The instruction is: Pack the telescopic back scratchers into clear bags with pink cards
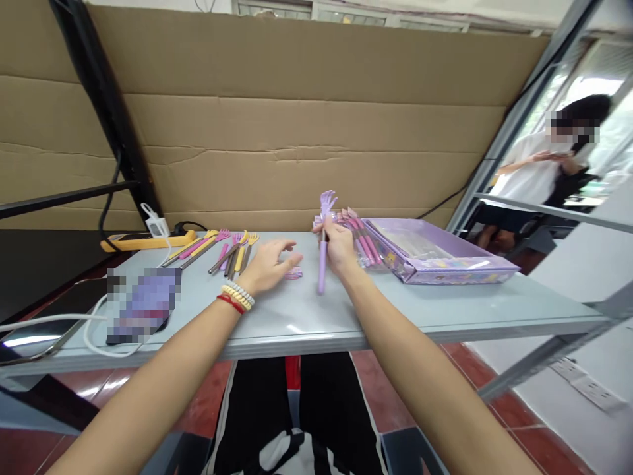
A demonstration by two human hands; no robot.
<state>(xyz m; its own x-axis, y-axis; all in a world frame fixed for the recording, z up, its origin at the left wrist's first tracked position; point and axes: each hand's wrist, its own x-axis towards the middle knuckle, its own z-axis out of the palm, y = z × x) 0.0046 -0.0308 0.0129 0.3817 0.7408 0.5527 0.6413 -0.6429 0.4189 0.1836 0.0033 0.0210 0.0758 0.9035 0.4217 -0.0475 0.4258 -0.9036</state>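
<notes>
My right hand (341,248) is closed around a purple back scratcher (322,267), which stands nearly upright with its hand-shaped head at the top. To its left, my left hand (270,265) hovers low over the table with thumb and fingers apart, holding nothing. Just beside its thumb, a small stack of pink-striped pieces (295,273) lies on the tabletop, partly hidden by the hand. Several pink back scratchers in clear wrapping (364,243) lie right of my right hand. Left of my left hand are loose parts of pink and yellow back scratchers (239,256) with metal rods.
A purple open box (459,272) with clear plastic inside sits on the right of the grey table (306,323). At the left are a yellow power strip (141,243), a white cable (89,336) and a blurred purple object (148,300). Cardboard (306,125) stands behind; a person (534,158) is at far right.
</notes>
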